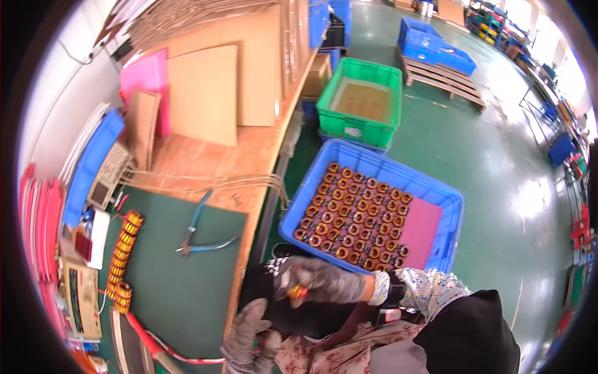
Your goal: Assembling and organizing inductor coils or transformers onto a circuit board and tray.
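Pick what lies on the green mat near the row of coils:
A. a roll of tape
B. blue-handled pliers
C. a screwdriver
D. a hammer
B: blue-handled pliers lie open on the green mat, to the right of the row of coils; no hammer, tape or screwdriver shows on it.

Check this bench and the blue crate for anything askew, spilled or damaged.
Nothing stands out. The copper coils lie in tidy rows in the blue crate, another row of coils lines the green mat, and the blue-handled pliers lie flat on it.
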The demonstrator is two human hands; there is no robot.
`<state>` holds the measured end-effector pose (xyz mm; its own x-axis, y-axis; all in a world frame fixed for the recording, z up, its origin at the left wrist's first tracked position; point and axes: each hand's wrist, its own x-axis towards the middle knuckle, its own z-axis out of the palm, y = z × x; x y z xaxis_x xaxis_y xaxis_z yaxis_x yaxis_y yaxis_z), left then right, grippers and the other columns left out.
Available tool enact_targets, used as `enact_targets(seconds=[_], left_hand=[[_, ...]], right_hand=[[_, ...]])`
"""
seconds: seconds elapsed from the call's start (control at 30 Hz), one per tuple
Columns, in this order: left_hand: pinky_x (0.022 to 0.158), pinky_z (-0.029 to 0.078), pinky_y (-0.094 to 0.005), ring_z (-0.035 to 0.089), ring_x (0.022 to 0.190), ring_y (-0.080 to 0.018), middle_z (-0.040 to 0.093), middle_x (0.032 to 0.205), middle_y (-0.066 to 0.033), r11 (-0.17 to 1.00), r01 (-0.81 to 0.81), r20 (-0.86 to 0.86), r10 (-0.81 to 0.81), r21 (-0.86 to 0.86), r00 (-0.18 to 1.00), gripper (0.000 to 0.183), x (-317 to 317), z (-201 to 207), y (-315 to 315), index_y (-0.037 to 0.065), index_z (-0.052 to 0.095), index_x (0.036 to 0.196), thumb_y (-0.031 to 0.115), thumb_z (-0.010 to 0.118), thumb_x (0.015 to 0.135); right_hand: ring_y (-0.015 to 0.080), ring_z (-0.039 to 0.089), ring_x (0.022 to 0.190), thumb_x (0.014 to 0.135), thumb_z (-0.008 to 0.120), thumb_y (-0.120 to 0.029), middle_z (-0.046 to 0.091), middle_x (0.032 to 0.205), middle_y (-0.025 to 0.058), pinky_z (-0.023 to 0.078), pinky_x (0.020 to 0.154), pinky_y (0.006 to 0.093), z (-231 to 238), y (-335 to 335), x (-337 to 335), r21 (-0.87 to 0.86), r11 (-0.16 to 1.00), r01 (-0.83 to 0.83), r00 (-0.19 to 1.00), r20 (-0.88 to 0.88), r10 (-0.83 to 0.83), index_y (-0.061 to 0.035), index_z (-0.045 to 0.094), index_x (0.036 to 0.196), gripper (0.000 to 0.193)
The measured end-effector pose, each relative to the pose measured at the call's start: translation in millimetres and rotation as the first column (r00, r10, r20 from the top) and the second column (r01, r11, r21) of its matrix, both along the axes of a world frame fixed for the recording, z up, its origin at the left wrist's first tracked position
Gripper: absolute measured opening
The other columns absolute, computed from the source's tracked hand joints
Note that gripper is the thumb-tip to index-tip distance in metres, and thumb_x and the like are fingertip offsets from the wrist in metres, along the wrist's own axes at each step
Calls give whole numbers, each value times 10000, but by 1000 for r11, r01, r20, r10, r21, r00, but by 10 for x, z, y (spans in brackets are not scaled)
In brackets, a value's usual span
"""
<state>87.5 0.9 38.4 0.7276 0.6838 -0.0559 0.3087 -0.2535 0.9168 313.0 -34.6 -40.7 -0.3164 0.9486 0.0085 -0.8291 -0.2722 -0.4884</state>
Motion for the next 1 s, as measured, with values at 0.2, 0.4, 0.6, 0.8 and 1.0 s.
enact_targets(seconds=[0.2, 0.4, 0.6, 0.8, 1.0], left_hand=[[936, 417, -357, 539, 1091, -269, 564, 1193, -155, 897, -113, -77, 161, 428, 984, 356, -75, -98, 253, 18, 521, 1215, 154, 581, 891], [902, 426, -363, 539, 1050, -257, 558, 1151, -149, 846, -238, -139, 340, 477, 930, 376, -256, -269, 325, -16, 535, 1184, 224, 580, 897], [933, 395, -377, 494, 1094, -266, 511, 1198, -159, 738, -187, -164, 375, 648, 912, 379, -388, -563, 435, -8, 535, 1182, 193, 593, 866], [907, 382, -357, 499, 1056, -254, 537, 1157, -144, 671, -147, -178, 390, 727, 903, 373, -243, -504, 432, 2, 551, 1168, 185, 603, 847], [989, 326, -425, 450, 1140, -335, 505, 1169, -175, 724, -241, -189, 457, 646, 869, 396, -314, -544, 365, 19, 550, 1163, 207, 614, 820]], right_hand=[[211, 593, 889, 856, 590, -71, 561, 986, 81, 558, 713, 299, -1472, -722, 1549, -171, 643, 746, 528, 740, -416, -75, 535, 1084, 235], [254, 608, 821, 818, 585, -97, 619, 952, 103, 515, 659, 328, -3732, -2138, 2552, -239, 422, 875, 124, 951, 282, -104, 582, 1040, 222], [309, 619, 907, 777, 587, -118, 644, 916, 144, 495, 779, 365, -4242, -2426, 2455, 0, 342, 940, -95, 961, 261, -121, 628, 1005, 232], [312, 615, 951, 759, 595, -85, 638, 946, 159, 494, 820, 383, -3714, -2007, 2357, -173, 238, 956, -35, 736, 676, -118, 610, 1077, 320], [320, 626, 898, 711, 633, -137, 653, 937, 140, 495, 765, 404, -3617, -2036, 2433, -230, 558, 797, -190, 782, 594, -133, 622, 1027, 316]])
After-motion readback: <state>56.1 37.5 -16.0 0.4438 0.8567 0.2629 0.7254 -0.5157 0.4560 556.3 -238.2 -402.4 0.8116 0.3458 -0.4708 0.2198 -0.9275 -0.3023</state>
